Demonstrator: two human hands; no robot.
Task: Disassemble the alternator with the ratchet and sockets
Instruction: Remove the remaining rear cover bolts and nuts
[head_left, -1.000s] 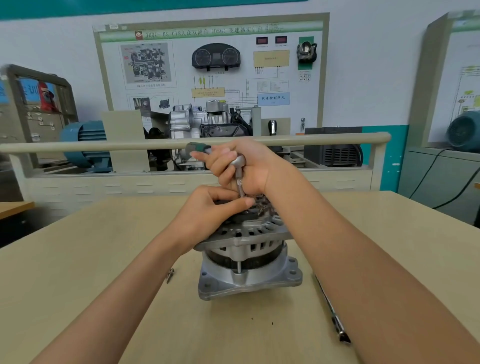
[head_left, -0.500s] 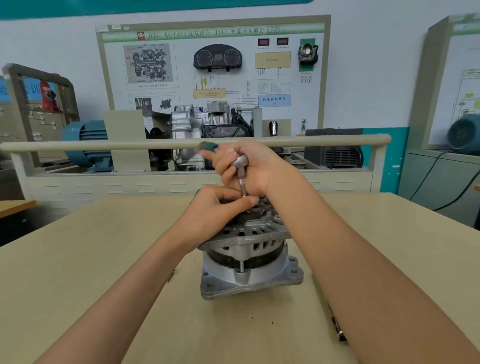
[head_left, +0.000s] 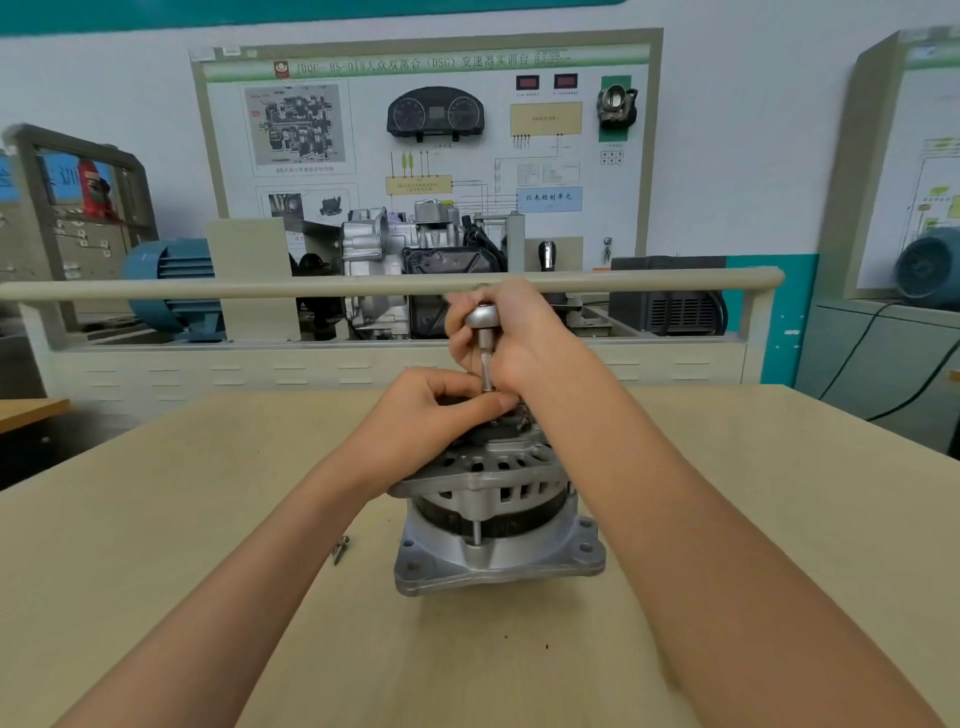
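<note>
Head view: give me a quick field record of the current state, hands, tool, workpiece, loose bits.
workpiece: alternator, upright on the table
tool: ratchet, head up, extension running down to the alternator's top
right hand: grips the ratchet at its head
left hand: pinches the lower end of the extension at the alternator's top
loose bits: small screw on the table, left of the alternator's base
fastener under the socket: hidden by the fingers
</note>
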